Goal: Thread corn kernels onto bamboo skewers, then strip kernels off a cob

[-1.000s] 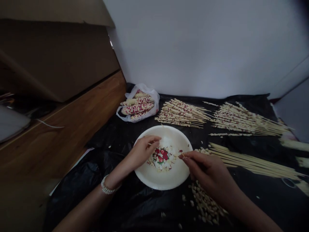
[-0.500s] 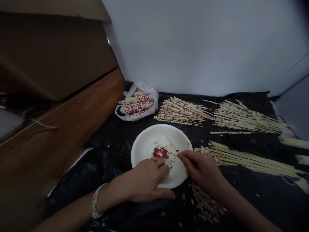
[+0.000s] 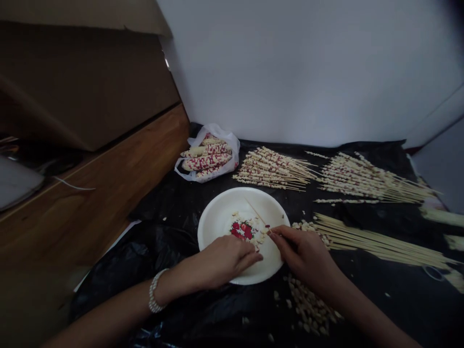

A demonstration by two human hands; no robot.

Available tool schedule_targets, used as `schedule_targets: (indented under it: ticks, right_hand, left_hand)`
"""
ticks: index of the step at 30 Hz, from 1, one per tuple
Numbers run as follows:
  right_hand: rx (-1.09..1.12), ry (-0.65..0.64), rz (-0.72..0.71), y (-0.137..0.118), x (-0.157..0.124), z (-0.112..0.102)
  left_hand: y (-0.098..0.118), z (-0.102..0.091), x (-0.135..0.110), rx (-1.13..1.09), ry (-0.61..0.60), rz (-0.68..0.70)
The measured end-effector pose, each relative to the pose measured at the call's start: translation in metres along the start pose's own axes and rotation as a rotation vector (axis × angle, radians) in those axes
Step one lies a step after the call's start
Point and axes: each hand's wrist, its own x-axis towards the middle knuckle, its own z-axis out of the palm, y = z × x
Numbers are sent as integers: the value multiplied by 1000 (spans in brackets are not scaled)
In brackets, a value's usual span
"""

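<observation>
Round plate (image 3: pixel 213 222) sits on a plastic sheet (image 3: pixel 163 208) with corn kernels (image 3: pixel 250 227) in it, thin plastic bag (image 3: pixel 221 131) of cobs behind left, two loaded bamboo skewer bundles (image 3: pixel 271 169) (image 3: pixel 373 181) behind right, bare skewers (image 3: pixel 377 244) right

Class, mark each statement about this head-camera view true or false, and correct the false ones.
1. The right hand pinches a thin skewer above the plate. True.
2. A pearl bracelet is on the right wrist. False: it is on the wrist of the left hand.
3. The speckled corn cobs lie in a wicker basket. False: they lie in a white plastic bag.
4. The white plate has a blue pattern at its centre. False: its centre shows red flowers.
5. Loose corn kernels lie on a black plastic sheet. True.
</observation>
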Motion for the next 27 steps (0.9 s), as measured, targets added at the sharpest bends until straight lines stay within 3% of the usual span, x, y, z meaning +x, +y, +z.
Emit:
schedule_targets:
  ticks: [3,6,8,10,15,27]
  right_hand:
    - [63,13,10,-2,-1,-2]
    - [140,54,27,-7,-2,-6]
    - [178,73,50,-11,-4,-9]
    - [215,62,66,-16,-6,-12]
    - [258,-20,40,-25,-10,-15]
    - [269,-110,48,-25,-12,-16]
  left_hand:
    - [-3,-9,14,-455,3,-172]
    - [-8,-19,27,-1079,7,-367]
    - [-12,-22,33,-1435,79,-485]
    - [-14,-22,36,-1609,177,-547]
    - [-14,-19,36,-1679,326,-638]
    - [-9,-16,33,-1683,315,-529]
